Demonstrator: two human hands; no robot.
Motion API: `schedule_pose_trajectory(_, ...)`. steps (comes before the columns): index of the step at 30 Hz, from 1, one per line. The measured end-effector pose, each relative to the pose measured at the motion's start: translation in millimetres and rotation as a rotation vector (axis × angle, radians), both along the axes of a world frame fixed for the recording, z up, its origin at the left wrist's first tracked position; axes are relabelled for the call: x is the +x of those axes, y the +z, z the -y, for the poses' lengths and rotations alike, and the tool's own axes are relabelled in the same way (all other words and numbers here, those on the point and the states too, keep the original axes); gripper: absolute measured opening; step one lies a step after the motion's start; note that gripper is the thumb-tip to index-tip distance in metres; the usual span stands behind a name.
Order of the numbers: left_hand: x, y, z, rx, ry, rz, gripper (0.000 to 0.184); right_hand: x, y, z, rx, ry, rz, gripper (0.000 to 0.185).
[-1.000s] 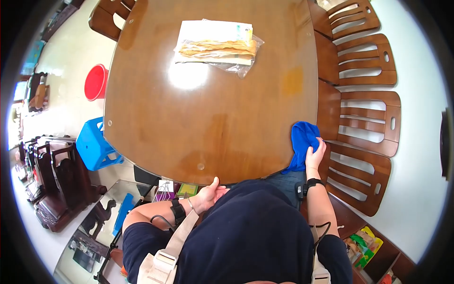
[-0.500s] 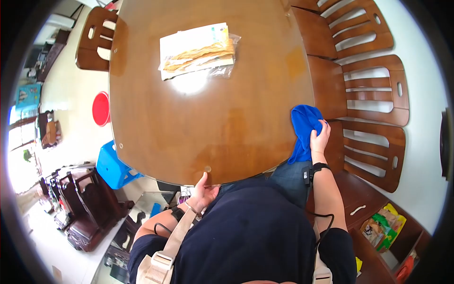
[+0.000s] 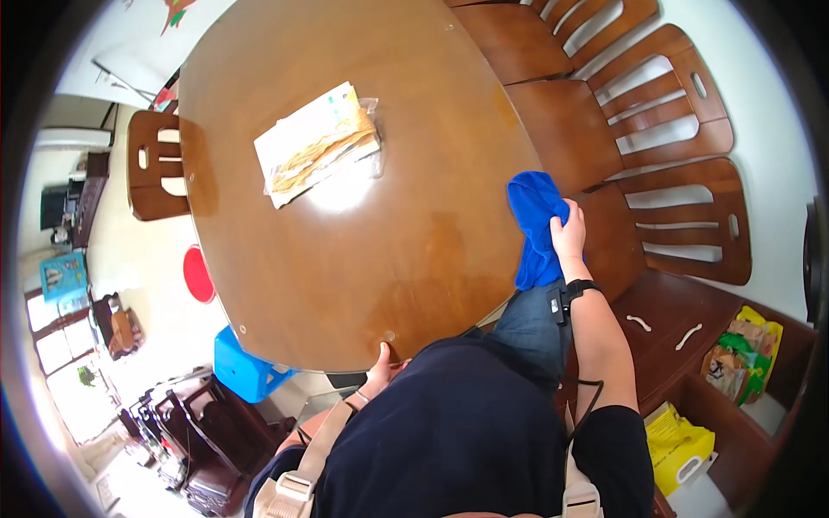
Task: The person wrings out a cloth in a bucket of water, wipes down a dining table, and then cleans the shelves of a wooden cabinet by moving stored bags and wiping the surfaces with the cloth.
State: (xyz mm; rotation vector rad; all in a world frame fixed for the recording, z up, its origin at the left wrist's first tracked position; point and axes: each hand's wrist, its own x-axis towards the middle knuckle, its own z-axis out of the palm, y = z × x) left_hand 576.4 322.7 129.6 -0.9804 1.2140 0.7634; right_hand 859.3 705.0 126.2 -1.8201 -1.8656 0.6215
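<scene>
My right hand [image 3: 567, 230] is closed on a blue cloth [image 3: 537, 226], which lies over the right edge of the brown table [image 3: 371, 250] and droops past it. At the table's near edge rests my left hand [image 3: 381, 371], thumb up against the rim and apart from the fingers, which are partly hidden by the edge and my shirt. Farther off on the tabletop sits a plastic-wrapped packet [image 3: 319, 142], white with a crumpled yellowish-brown layer.
Wooden chairs [image 3: 682, 220] line the right side. A blue stool [image 3: 242, 364] and a red bucket [image 3: 199, 274] stand on the floor to the left. At the lower right, a brown cabinet [image 3: 673, 315] has open compartments holding yellow bags [image 3: 678, 449].
The view has turned, so the table and packet appear rotated and shifted left. More of the lower-right cabinet shows. My right hand keeps its grip on the cloth; my left stays at the edge.
</scene>
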Motion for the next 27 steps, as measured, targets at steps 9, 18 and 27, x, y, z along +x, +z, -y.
schedule_pose_trajectory(9, 8.6, 7.7, 0.0, 0.095, 0.171, 0.148, 0.083, 11.0, -21.6, 15.9, -0.009, -0.095, -0.257, 0.037)
schedule_pose_trajectory(18, 4.0, 38.7, -19.4, -0.055, 0.541, 0.076, 0.077, 55.3, -9.1, 40.4, -0.601, -0.423, -1.262, 0.048)
schedule_pose_trajectory(27, 22.2, 32.1, -16.0, -0.054, 0.473, -0.162, 0.066, 121.0, -52.6, 44.0, -0.397, 0.285, -0.092, 0.05)
